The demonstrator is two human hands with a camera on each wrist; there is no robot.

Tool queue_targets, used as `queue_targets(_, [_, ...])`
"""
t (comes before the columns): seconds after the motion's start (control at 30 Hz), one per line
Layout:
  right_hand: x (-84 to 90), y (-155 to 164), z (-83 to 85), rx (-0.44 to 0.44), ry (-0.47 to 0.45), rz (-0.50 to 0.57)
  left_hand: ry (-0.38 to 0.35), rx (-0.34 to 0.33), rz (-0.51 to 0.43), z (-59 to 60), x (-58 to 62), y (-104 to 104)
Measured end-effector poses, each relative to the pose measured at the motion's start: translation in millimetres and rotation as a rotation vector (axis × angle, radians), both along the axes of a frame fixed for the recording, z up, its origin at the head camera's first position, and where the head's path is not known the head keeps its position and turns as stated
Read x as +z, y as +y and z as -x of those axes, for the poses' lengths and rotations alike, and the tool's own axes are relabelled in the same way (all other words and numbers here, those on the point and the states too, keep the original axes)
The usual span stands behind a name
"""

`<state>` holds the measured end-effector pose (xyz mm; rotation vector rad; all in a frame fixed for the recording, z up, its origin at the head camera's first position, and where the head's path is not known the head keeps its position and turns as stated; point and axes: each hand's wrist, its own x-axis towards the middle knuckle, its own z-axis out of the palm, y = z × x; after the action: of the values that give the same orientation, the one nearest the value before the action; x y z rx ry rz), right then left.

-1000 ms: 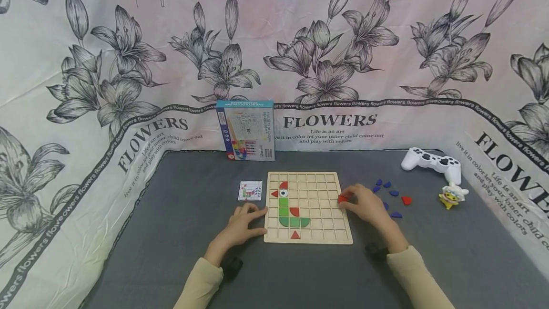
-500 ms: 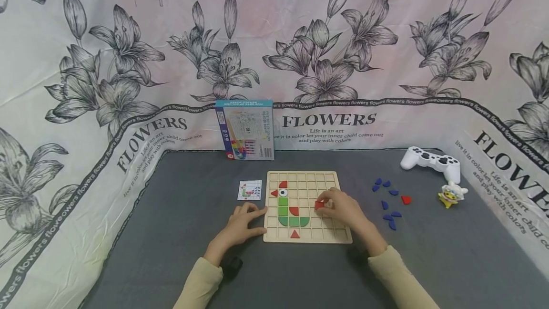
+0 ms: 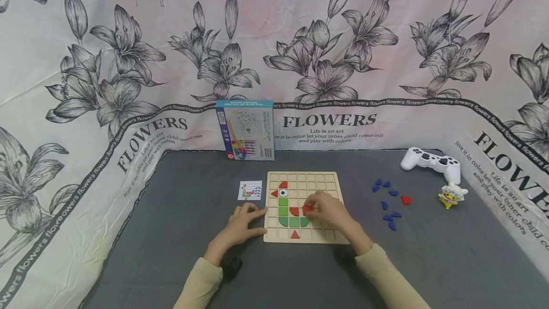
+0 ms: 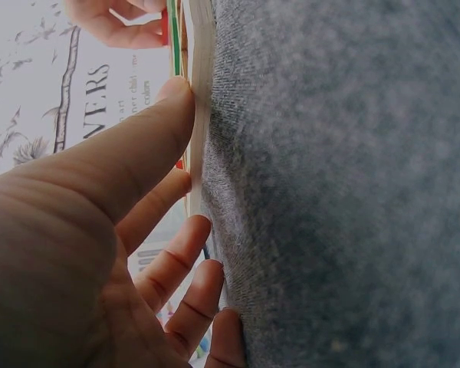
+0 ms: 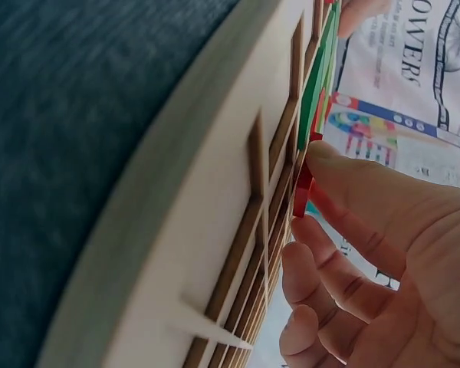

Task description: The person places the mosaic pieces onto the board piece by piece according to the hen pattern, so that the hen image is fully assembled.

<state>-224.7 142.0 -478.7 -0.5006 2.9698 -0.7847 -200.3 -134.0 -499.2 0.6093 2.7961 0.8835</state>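
Observation:
A wooden grid board (image 3: 302,239) lies on the dark cloth. Red and green pieces form a bird-like figure on its left half, with a round eye piece (image 3: 283,193) near the top. My right hand (image 3: 329,210) pinches a red puzzle piece (image 3: 307,209) between thumb and fingers, over the cell right of a red quarter-round piece (image 3: 294,211). In the right wrist view this red piece (image 5: 302,192) is close to the grid, its outline partly hidden by the thumb. My left hand (image 3: 239,227) rests against the board's left edge, thumb and fingertips touching it.
A small pattern card (image 3: 250,190) lies left of the board. To the right are several blue pieces (image 3: 384,205), a red piece (image 3: 406,200), a white game controller (image 3: 431,161) and a small figurine (image 3: 451,196). A box (image 3: 246,130) stands behind.
My right hand has carried the red piece leftward from the board's right edge to beside the red quarter-round piece. My left hand has stayed at the left edge.

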Motion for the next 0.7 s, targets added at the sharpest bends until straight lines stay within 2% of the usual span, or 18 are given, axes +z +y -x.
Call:
queue_targets(0.17, [-0.2,-2.7,-1.3,0.014,0.002,-0.013,0.001,-0.002,0.005,-0.3,-0.4,0.4])
queue_targets(0.7, [0.6,-2.6,-6.4,0.054,0.014,0.041,0.008,-0.004,-0.006,0.9,-0.7,-1.0])
